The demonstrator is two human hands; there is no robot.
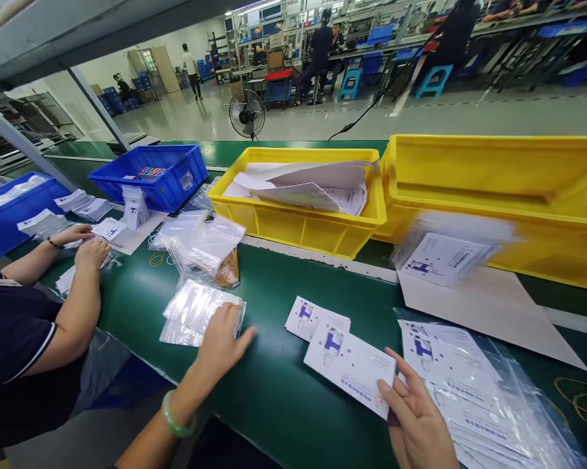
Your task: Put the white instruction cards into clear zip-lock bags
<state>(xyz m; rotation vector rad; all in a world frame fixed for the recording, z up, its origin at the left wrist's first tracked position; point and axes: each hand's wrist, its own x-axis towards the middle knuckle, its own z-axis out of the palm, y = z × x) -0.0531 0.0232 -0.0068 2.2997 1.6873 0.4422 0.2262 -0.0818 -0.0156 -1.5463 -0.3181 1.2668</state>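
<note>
My right hand (415, 410) pinches the corner of a white printed card (352, 368) with a purple logo. That card overlaps a small stack of similar cards (305, 316) lying on the green bench. My left hand (222, 342), fingers spread and a pale green bangle at the wrist, rests on or just over a pile of clear plastic bags (190, 316); contact is hard to judge. To the right of my right hand, several printed cards in clear bags (469, 391) lie in an overlapping pile. Farther back, a bagged card (444, 257) looks blurred above a sheet of cardboard (488, 306).
Along the back stand a yellow bin (293, 225) with papers, another yellow bin (493, 172) and a blue bin (176, 185). More plastic bags (200, 241) lie left of centre. At left, a co-worker's hands (90, 251) handle cards. Rubber bands (579, 397) sit far right.
</note>
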